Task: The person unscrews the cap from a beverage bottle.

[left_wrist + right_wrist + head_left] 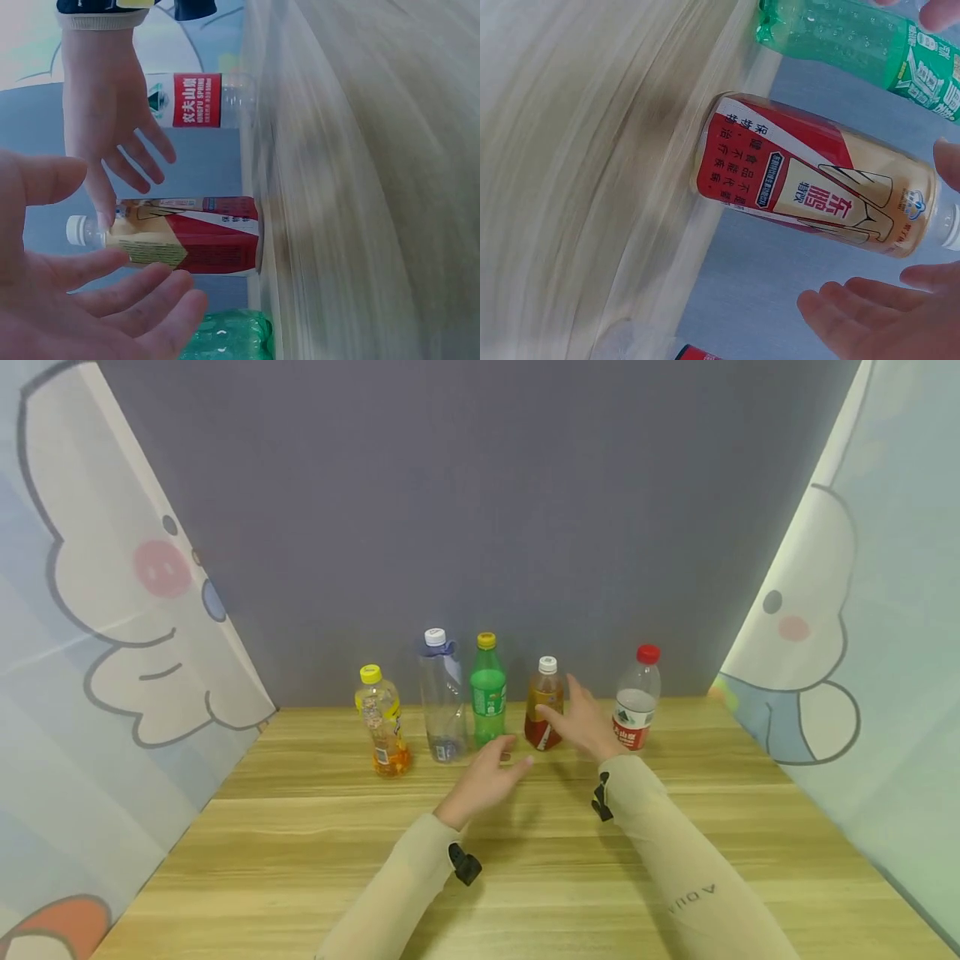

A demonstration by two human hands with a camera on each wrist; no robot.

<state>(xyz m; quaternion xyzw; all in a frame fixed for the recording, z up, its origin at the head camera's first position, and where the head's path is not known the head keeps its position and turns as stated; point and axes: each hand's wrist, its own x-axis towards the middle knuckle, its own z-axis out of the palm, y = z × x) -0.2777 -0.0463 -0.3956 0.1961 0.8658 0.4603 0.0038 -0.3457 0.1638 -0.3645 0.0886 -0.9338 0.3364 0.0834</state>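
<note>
A bottle with a red-and-gold label [543, 693] and a white cap stands upright at the back of the table. My right hand [587, 723] is just right of it, fingers spread and thumb out beside the label; in the right wrist view the hand [885, 311] appears apart from the bottle [810, 180]. Lower and to the left, my left hand [486, 782] reaches in front of the green bottle [488, 689] with its fingers extended and nothing in its grasp. The left wrist view has the label bottle [202, 238] beyond the left fingertips.
Right of the right hand stands a clear water bottle [637, 702] with a red cap. To the left are a tall clear bottle [441, 693] with a white cap and a yellow-capped bottle [381, 718]. A dark panel [480, 510] rises behind the wooden table [300, 843].
</note>
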